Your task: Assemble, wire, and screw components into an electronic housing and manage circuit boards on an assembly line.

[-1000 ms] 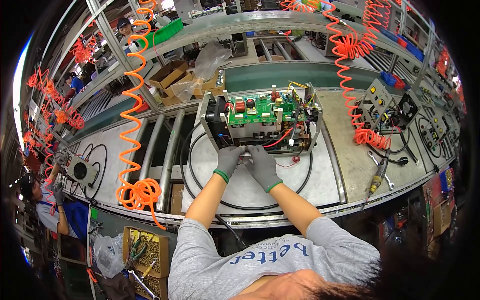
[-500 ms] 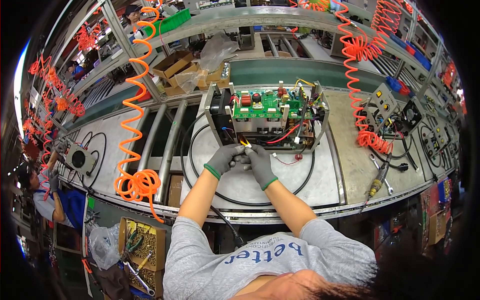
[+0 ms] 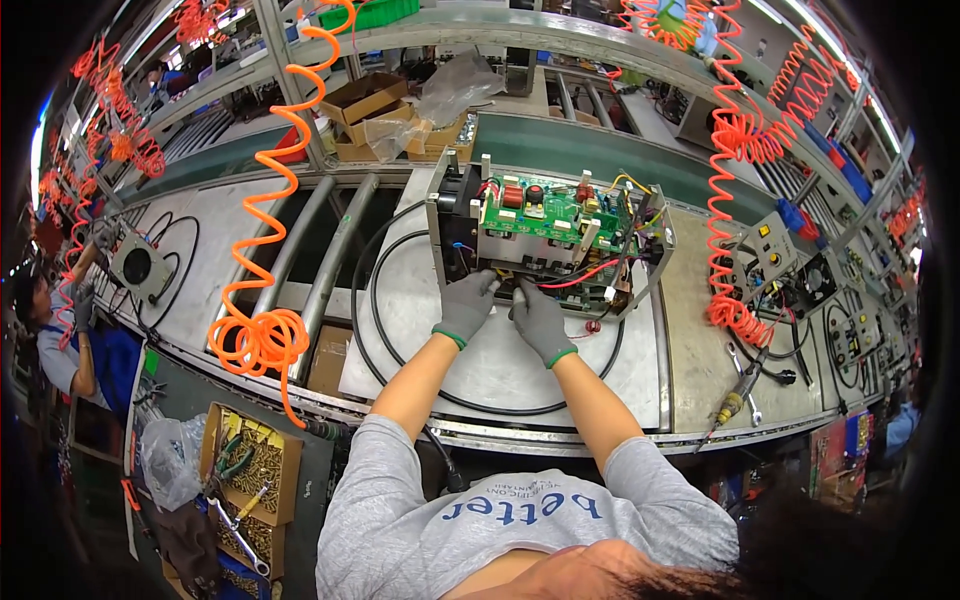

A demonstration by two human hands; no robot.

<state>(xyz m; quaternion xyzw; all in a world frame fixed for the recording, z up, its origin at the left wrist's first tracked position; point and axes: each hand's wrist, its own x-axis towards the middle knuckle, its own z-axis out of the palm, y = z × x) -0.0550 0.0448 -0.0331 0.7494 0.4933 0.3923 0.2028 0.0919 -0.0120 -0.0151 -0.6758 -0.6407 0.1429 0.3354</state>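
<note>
An uncased electrical unit [image 3: 460, 250] stands on the bench, with a green circuit board [image 3: 550, 215] on top and a black fan at its left end. Both my hands, in grey gloves with green cuffs, reach into its lower front. My left hand [image 3: 466, 306] has its fingers drawn together at the opening below the board, near a bit of yellow wire. Just beside it, my right hand [image 3: 541, 322] points its closed fingers into the same gap. The fingertips are partly lost in the dark interior, so what they grip is hidden. A red wire [image 3: 585, 274] runs right of them.
A thick black cable [image 3: 375, 345] loops around the unit on the metal plate. Orange coiled hoses [image 3: 265, 340] hang left and right. On the right lie a power screwdriver [image 3: 738, 392] and a wrench; more units stand beyond. Screw boxes [image 3: 255, 470] sit lower left. Another person works far left.
My hands have moved forward from in front of the unit into its lower opening and spread slightly apart. The white connector with yellow wires between my fingers is now mostly hidden. The view has shifted.
</note>
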